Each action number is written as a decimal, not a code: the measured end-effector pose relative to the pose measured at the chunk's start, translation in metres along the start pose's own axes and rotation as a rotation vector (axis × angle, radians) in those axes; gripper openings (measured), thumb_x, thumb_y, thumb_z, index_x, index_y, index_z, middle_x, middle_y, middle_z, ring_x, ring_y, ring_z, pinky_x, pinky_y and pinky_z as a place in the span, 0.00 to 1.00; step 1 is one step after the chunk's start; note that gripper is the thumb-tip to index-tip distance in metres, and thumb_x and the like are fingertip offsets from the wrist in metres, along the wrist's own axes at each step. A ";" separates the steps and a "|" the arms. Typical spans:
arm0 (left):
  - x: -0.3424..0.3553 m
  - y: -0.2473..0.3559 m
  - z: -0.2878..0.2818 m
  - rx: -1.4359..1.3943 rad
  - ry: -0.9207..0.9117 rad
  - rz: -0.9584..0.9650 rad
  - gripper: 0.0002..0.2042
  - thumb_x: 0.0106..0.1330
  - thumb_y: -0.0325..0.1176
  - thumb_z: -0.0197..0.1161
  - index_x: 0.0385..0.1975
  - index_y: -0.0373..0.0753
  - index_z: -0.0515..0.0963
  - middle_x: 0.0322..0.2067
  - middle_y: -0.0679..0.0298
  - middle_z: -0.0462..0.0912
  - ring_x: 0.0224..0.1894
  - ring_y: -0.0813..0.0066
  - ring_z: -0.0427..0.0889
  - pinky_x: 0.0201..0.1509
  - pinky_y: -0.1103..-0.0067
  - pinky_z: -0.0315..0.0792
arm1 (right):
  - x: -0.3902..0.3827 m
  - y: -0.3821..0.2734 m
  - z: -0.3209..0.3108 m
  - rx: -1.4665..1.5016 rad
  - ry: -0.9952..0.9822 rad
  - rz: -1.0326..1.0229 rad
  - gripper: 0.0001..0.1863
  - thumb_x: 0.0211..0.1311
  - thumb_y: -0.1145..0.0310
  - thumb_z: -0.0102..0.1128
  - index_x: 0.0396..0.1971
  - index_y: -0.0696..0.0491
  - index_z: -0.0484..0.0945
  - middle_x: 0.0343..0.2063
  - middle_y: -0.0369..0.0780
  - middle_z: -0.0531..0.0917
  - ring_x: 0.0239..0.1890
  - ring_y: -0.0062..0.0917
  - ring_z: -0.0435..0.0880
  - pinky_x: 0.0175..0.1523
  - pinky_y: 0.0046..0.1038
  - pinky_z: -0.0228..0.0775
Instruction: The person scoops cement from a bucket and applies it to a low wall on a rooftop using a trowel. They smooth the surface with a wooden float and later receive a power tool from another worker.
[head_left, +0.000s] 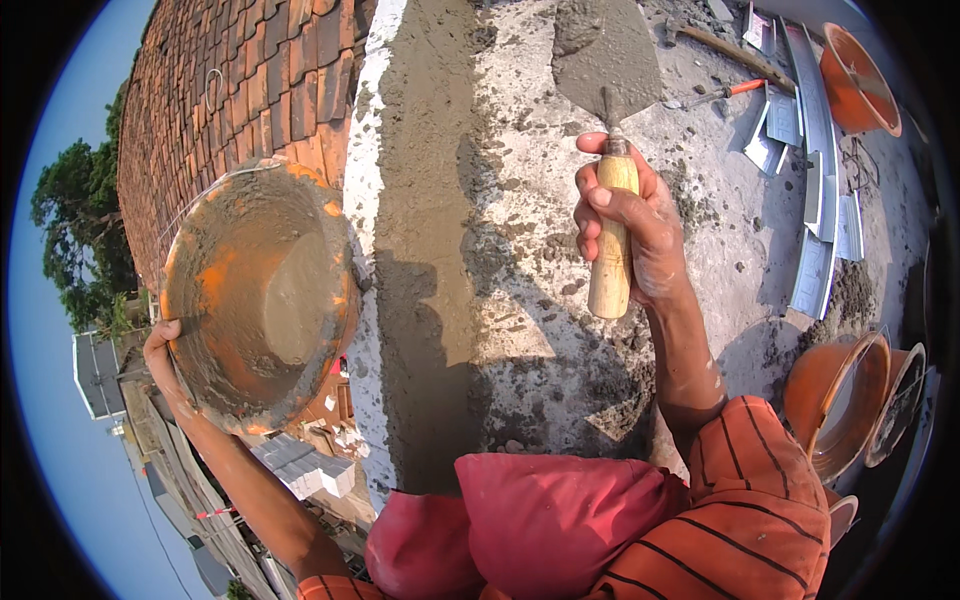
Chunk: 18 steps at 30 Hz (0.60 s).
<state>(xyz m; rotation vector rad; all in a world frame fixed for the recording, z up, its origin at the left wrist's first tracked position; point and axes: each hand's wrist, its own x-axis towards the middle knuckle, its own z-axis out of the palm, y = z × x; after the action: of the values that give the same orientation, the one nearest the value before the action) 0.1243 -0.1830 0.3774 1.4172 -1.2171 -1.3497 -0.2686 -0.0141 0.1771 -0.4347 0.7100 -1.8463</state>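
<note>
My right hand (625,210) grips the wooden handle of a trowel (605,60), whose wide metal blade points away from me and carries grey wet mortar. My left hand (165,335) holds an orange plastic bucket (215,290) by its left rim; the bucket is tilted toward me, its inside coated with mortar and grey paste at the bottom. Between my hands runs a long band of grey mortar (420,180) along the top of a white-edged wall (370,80), with a speckled white concrete surface (520,330) to its right.
A tiled roof (230,100) lies beyond the wall at left, with grey blocks (310,468) below. At right lie a hammer (730,55), an orange-handled tool (745,87), metal channels (815,270), an orange bucket (855,75) and several more buckets (825,405).
</note>
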 end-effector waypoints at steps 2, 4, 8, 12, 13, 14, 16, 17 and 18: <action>0.002 0.001 -0.007 0.040 0.008 0.031 0.27 0.47 0.28 0.54 0.52 0.28 0.70 0.41 0.50 0.81 0.36 0.59 0.84 0.41 0.67 0.82 | 0.027 -0.015 -0.011 -0.404 0.309 -0.293 0.24 0.56 0.72 0.57 0.54 0.57 0.65 0.30 0.35 0.75 0.24 0.15 0.74 0.25 0.19 0.73; 0.000 -0.001 -0.014 0.063 0.024 0.060 0.27 0.47 0.27 0.54 0.52 0.28 0.70 0.42 0.50 0.80 0.37 0.60 0.83 0.43 0.68 0.81 | 0.057 -0.009 -0.041 -0.696 0.611 -0.482 0.25 0.56 0.71 0.58 0.54 0.59 0.65 0.31 0.40 0.78 0.27 0.22 0.78 0.31 0.24 0.74; 0.004 0.008 0.000 0.039 0.001 0.108 0.28 0.46 0.25 0.54 0.54 0.30 0.69 0.45 0.50 0.78 0.40 0.61 0.83 0.45 0.69 0.81 | 0.083 0.071 -0.085 -1.230 0.765 -0.363 0.28 0.56 0.70 0.55 0.57 0.61 0.62 0.35 0.55 0.80 0.35 0.45 0.81 0.44 0.38 0.73; -0.006 0.009 -0.002 -0.029 -0.083 0.122 0.29 0.46 0.27 0.54 0.54 0.32 0.70 0.46 0.53 0.78 0.44 0.62 0.81 0.47 0.66 0.80 | 0.035 0.099 -0.031 -1.495 -0.075 0.039 0.23 0.55 0.69 0.54 0.53 0.54 0.67 0.30 0.47 0.80 0.31 0.37 0.80 0.40 0.38 0.72; -0.002 0.006 0.005 -0.057 -0.136 0.123 0.30 0.46 0.26 0.54 0.56 0.33 0.69 0.47 0.54 0.78 0.44 0.63 0.81 0.47 0.67 0.80 | 0.023 0.079 -0.018 -1.303 -0.020 -0.013 0.24 0.55 0.68 0.52 0.54 0.55 0.66 0.33 0.53 0.81 0.34 0.44 0.81 0.43 0.40 0.71; -0.001 0.004 0.010 -0.076 -0.185 0.113 0.31 0.45 0.26 0.53 0.57 0.34 0.68 0.47 0.54 0.77 0.44 0.64 0.81 0.47 0.67 0.80 | 0.013 0.051 0.005 -1.156 0.020 -0.057 0.21 0.52 0.69 0.52 0.49 0.55 0.70 0.31 0.48 0.81 0.31 0.36 0.81 0.41 0.36 0.71; 0.005 0.000 0.026 -0.153 -0.237 0.071 0.26 0.47 0.25 0.52 0.52 0.30 0.69 0.43 0.55 0.78 0.40 0.65 0.82 0.44 0.72 0.80 | 0.007 -0.019 0.037 -1.389 -0.113 -0.205 0.18 0.49 0.71 0.53 0.43 0.57 0.74 0.28 0.44 0.79 0.28 0.30 0.77 0.40 0.32 0.70; 0.007 -0.006 0.036 -0.184 -0.295 0.117 0.24 0.47 0.25 0.52 0.50 0.31 0.71 0.42 0.56 0.78 0.39 0.66 0.82 0.44 0.73 0.79 | 0.004 -0.052 0.070 -1.578 -0.207 -0.146 0.16 0.47 0.72 0.53 0.39 0.58 0.74 0.25 0.43 0.78 0.27 0.30 0.77 0.40 0.31 0.69; -0.010 0.003 0.022 -0.184 -0.280 0.190 0.23 0.47 0.25 0.53 0.47 0.32 0.73 0.40 0.56 0.78 0.38 0.66 0.81 0.44 0.74 0.78 | 0.007 -0.070 0.119 -1.788 -0.343 -0.053 0.15 0.45 0.70 0.52 0.35 0.58 0.76 0.23 0.44 0.79 0.27 0.32 0.78 0.39 0.33 0.69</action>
<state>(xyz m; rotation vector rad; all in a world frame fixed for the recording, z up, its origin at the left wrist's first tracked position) 0.1022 -0.1722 0.3800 0.9822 -1.3303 -1.5171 -0.2500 -0.0339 0.3121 -1.7907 1.9432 -0.6360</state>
